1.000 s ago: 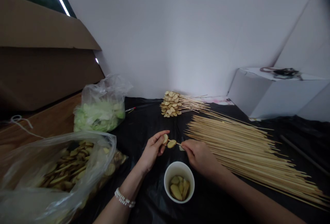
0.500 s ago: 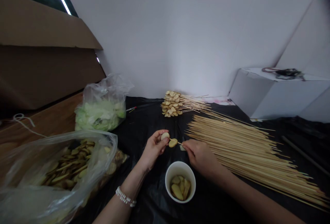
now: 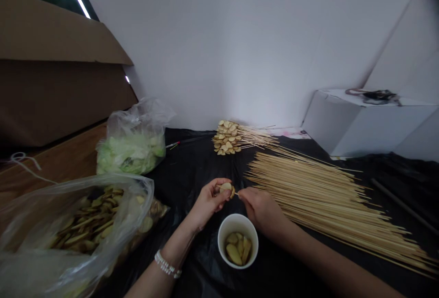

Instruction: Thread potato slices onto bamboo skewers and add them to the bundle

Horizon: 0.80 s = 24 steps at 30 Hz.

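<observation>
Root-vegetable slices [image 3: 226,188] pinched on a bamboo skewer [image 3: 237,193]

From the head-worn view, the slices sit just beyond the white cup [image 3: 238,219], held up off the table between two hands. The left hand [image 3: 209,202], with a pearl bracelet [image 3: 167,264] at its wrist, has its thumb and fingers closed around them. The right hand [image 3: 262,209], just beyond the cup's right side, pinches the thin skewer firmly between thumb and fingertips. The fingers hide how many slices the skewer carries, and how far through them it runs.

Farther beyond the cup lies a bundle of loaded skewers [image 3: 226,137], their slices overlapping at one end and their bare shafts fanning out to the right. That bundle is the work done so far, and it looks small beside what remains. A far larger spread of bare skewers [image 3: 325,202] lies to the cup's right, a heap of slices fills a clear plastic bag [image 3: 73,225] to its left, and a few more slices [image 3: 234,254] sit in liquid inside the cup. A second bag of pale green shreds [image 3: 132,151] stands beyond the first, and black plastic sheeting [image 3: 192,165] lies beneath the cup.
</observation>
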### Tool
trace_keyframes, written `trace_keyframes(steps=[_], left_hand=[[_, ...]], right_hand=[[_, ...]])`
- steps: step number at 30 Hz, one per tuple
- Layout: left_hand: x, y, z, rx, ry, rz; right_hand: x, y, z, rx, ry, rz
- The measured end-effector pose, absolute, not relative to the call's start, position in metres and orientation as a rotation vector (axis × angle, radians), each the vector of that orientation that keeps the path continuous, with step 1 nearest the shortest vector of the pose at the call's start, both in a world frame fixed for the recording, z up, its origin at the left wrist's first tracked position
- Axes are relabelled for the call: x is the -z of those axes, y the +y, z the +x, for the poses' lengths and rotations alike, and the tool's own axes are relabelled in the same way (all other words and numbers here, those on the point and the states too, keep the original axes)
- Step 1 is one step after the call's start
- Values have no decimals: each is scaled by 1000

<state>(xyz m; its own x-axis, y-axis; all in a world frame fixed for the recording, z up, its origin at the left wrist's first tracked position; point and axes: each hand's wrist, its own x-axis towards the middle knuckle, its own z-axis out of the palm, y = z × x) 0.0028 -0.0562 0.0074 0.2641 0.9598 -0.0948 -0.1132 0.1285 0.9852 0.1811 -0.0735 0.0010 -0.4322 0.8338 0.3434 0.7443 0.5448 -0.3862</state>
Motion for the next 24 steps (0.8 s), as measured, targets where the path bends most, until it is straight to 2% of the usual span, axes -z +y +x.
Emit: trace_keyframes(steps=[7,24], left_hand=[[-12,-55,2,-1134,981,963],[-9,-57,0,-947,900,900]], right_hand=[[-2,-68,183,-331,-2180,-1233],[-3,-75,180,-376,-2214,-1152]])
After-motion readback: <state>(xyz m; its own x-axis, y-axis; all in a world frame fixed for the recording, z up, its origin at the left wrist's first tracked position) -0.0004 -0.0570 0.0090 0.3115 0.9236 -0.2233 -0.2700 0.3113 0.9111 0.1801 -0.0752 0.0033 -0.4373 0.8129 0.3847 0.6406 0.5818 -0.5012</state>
